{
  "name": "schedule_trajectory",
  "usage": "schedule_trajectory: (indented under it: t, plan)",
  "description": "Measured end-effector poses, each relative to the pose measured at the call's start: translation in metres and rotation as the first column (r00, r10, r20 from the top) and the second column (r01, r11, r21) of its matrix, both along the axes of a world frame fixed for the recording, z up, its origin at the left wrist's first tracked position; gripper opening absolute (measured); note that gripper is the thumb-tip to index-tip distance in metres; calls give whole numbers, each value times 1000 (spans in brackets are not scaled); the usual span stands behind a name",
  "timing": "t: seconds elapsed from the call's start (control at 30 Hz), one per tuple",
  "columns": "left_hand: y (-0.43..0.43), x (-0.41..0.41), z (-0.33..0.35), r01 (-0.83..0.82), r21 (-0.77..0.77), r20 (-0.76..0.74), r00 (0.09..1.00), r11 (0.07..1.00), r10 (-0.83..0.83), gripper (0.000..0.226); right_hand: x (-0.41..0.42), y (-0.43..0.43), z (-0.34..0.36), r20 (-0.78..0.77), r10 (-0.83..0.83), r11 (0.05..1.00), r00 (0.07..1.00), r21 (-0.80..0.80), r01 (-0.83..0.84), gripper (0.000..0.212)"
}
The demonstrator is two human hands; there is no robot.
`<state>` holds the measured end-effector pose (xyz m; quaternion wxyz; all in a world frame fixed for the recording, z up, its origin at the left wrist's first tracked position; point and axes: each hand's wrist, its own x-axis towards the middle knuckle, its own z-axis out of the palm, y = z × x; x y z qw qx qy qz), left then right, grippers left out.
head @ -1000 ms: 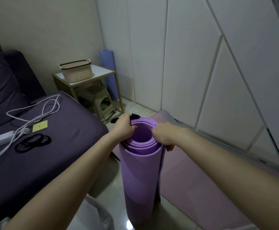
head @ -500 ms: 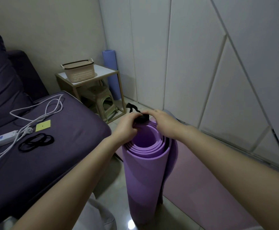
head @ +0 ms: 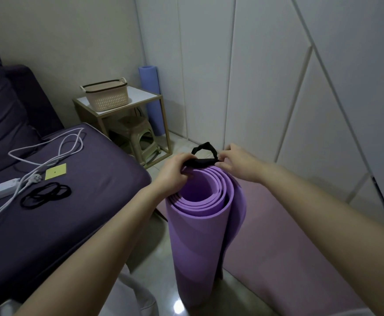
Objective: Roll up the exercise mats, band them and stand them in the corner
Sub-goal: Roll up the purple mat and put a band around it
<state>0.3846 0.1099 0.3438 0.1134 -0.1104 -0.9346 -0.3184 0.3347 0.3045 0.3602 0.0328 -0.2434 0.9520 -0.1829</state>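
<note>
Two hands stretch a black band [head: 200, 162] across the top of a rolled purple mat [head: 197, 247].
Mat upright on floor [head: 153, 247] by sofa [head: 72, 224]; left hand [head: 175, 172] & right hand [head: 238, 164] each pinch a band end, pulling it wide, prob. to slip it down the roll.

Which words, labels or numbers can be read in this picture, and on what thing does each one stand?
No text can be read here.
The blue label on the white power strip: too small and blurred to read.
The yellow note beside it: only one dark dot, no words.
</note>
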Motion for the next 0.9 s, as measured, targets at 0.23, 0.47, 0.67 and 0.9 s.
schedule_trajectory:
  t: [0.23, 0.47, 0.67, 0.9]
  plan:
    - [-11, -4, -2, -14, 41, 18, 1000, 999, 13, 39, 18, -1, -21, -216, 29, 888, 976, -442, -124, 19]
    - [-18, -4, -3, 6, 45, 32, 999, 999, -7, 37, 16, 2, -12, -568, 221, 923, 793, -140, -358, 27]
    - [-17, -6, -3, 87, 80, 74, 993, 993, -93, 36, 4, 10, -6, -272, 115, 947, 955, -261, -188, 16]
    - [-13, -7, -1, 114, 144, 117, 984, 983, -131, 37, 10, 20, -23, 137, 0, 807, 991, -585, 81, 56]
